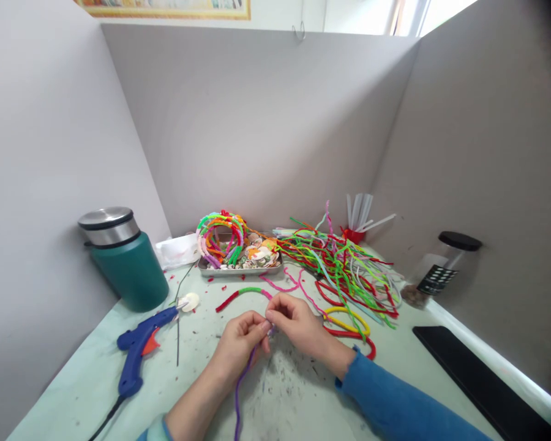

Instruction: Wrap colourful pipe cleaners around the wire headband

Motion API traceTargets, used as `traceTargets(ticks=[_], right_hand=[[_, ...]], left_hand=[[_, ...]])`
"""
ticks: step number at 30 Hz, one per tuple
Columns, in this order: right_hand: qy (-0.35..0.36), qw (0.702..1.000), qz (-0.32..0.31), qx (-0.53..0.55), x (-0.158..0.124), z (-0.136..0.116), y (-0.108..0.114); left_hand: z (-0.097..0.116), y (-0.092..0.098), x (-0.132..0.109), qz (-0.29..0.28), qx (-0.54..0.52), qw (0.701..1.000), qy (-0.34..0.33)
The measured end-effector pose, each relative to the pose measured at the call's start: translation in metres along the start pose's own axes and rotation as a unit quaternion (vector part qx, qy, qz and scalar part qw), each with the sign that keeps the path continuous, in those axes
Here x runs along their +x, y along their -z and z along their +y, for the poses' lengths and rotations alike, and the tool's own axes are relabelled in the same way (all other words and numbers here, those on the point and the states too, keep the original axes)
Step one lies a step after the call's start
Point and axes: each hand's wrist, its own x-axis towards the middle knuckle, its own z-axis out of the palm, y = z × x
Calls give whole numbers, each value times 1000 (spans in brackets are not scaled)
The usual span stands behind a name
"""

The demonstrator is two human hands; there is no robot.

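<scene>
My left hand (pixel 241 337) and my right hand (pixel 297 321) meet over the middle of the table, fingers pinched together. The left hand grips a purple pipe cleaner (pixel 239 392) that trails down toward me. The right hand pinches the near end of a curved headband (pixel 243 295) wrapped in red, green and pink, which arcs away to the left. The purple strand meets the band where the fingertips touch.
A blue glue gun (pixel 140 348) lies at left beside a white shell (pixel 191 301) and a green flask (pixel 125 260). A metal tray (pixel 239 268) holds wrapped headbands and shells. Loose pipe cleaners (pixel 349 269), a red cup of sticks (pixel 354 233), a jar (pixel 441 266) and a black slab (pixel 477 383) sit right.
</scene>
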Motion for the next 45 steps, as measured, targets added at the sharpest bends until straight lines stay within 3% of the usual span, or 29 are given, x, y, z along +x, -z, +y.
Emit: traceTargets(ticks=[3,9,15,20,28,32,35,38,42,45], right_hand=[[45,998,10,-37,1,0,1],[-1,999,49,21,9,3,9],[-24,999,-29,30,6,2,2],[-20,1000,18,4,6,6,3],[-23,999,26,15,7,10,4],[-8,995,94,38,11,10,11],[-15,988,125,85,14,9,15],[-45,989,94,101,13,9,14],[-80,994,-7,70,9,10,4],[-57,998,-9,25,6,11,-2]], left_hand=[[-1,-1,1,-35,-121,991,47],[-2,0,1,-50,-127,989,55],[-2,1,3,-13,-119,991,57],[2,0,1,-56,-110,990,61],[0,0,-1,-74,-126,988,56],[-1,-3,-3,-115,-142,979,89],[-3,-3,-2,-108,-145,979,90],[-4,-1,1,-75,-146,983,82],[-5,2,4,-55,-124,988,72],[-4,3,5,-63,-108,989,75]])
